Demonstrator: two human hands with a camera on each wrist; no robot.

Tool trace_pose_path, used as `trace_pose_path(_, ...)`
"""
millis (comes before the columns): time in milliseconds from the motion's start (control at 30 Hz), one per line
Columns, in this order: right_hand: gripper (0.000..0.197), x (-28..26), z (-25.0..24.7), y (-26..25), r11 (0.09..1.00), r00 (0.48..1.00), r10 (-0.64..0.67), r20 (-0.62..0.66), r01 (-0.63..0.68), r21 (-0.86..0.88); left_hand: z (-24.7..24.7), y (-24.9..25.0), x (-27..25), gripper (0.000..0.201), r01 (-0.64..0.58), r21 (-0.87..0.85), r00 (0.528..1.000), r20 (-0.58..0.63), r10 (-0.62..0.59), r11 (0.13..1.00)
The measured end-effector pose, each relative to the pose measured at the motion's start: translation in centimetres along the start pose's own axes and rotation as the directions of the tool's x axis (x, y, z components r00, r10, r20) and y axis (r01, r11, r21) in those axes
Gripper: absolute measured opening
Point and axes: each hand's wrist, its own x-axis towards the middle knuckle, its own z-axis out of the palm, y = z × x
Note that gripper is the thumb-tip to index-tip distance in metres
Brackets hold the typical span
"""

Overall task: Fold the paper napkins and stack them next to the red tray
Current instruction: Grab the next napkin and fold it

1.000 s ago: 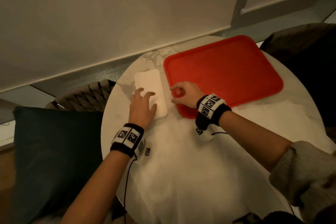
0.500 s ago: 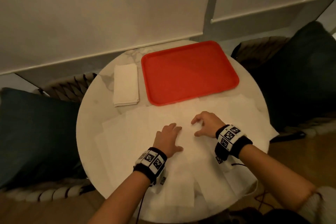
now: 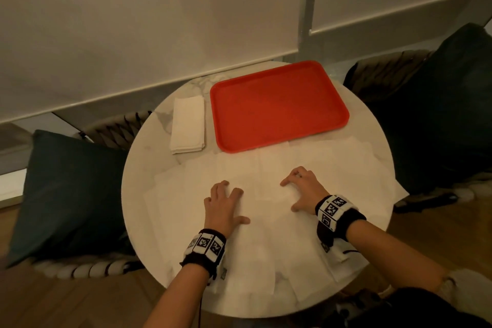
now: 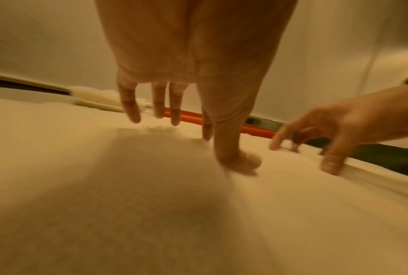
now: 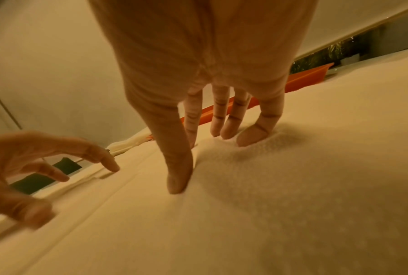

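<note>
Several unfolded white paper napkins (image 3: 269,221) lie spread and overlapping over the near half of the round table. My left hand (image 3: 225,205) rests on them with spread fingers, its thumb (image 4: 239,161) pressing the paper. My right hand (image 3: 300,189) touches the napkins (image 5: 269,186) a little to the right, fingertips and thumb (image 5: 178,184) down. Neither hand holds anything. A stack of folded napkins (image 3: 187,125) lies just left of the red tray (image 3: 277,104) at the table's far side.
The round marble table (image 3: 138,181) stands against a pale wall. Woven chairs with dark cushions (image 3: 66,194) flank it left and right (image 3: 439,114). Some napkins hang over the table's near edge. A wooden floor shows below.
Both hands left the folded stack and tray edge and came back to the loose napkins at the near side, where they now spread apart. The head view pulled back.
</note>
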Motion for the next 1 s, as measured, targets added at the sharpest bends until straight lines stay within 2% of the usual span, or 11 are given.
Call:
trace_pose_path(67,0.066,0.0,-0.1,0.2,1.0,1.0,-0.016,0.0,0.016,0.004,-0.2,-1.1,0.0,0.072,0.022,-0.042,1.0,-0.01,-0.022,0.999)
trace_pose_path(300,0.067,0.2,-0.1,0.5,0.999,0.999,-0.045,-0.001,0.045,-0.024,-0.8,-2.1,-0.2,0.057,0.049,-0.017,0.999,0.008,-0.049,0.999)
trace_pose_path(433,0.068,0.2,-0.5,0.2,0.996,0.999,-0.049,0.023,0.051,-0.069,-2.1,-2.4,-0.4,0.037,0.046,-0.103,0.998,-0.025,-0.049,0.994)
trace_pose_path(567,0.068,0.1,-0.8,0.0,0.992,0.998,-0.048,0.05,0.054,-0.116,-5.4,-2.5,-1.3,0.027,0.045,-0.262,0.999,0.01,-0.044,0.964)
trace_pose_path(667,0.063,-0.1,-1.5,-0.5,0.988,0.995,-0.051,0.089,0.063,-0.138,-10.0,-2.3,-2.2,0.025,0.004,-0.341,0.997,-0.065,-0.028,0.94)
trace_pose_path(767,0.04,-0.2,-4.0,-2.2,0.991,0.99,-0.131,0.047,0.131,0.009,-14.9,-2.6,-3.0,0.03,-0.015,-0.455,0.984,-0.166,-0.068,0.89)
trace_pose_path(867,0.008,-0.9,-7.9,-5.8,0.927,0.967,-0.243,-0.072,0.253,0.275,-18.8,-2.7,-3.5,0.056,-0.113,-0.579,0.971,-0.236,-0.034,0.808)
trace_pose_path(900,0.008,-1.2,-9.2,-7.2,0.879,0.957,-0.273,-0.102,0.291,0.377,-19.9,-2.4,-3.7,0.06,-0.156,-0.619,0.966,-0.259,-0.013,0.77)
trace_pose_path(933,0.02,-1.5,-10.5,-8.7,0.827,0.947,-0.294,-0.126,0.318,0.464,-20.9,-2.0,-4.0,0.058,-0.206,-0.652,0.957,-0.291,0.01,0.729)
trace_pose_path(1000,0.044,-2.2,-12.7,-11.2,0.724,0.93,-0.334,-0.152,0.356,0.591,-22.7,-0.4,-4.7,0.038,-0.293,-0.706,0.934,-0.357,0.034,0.645)
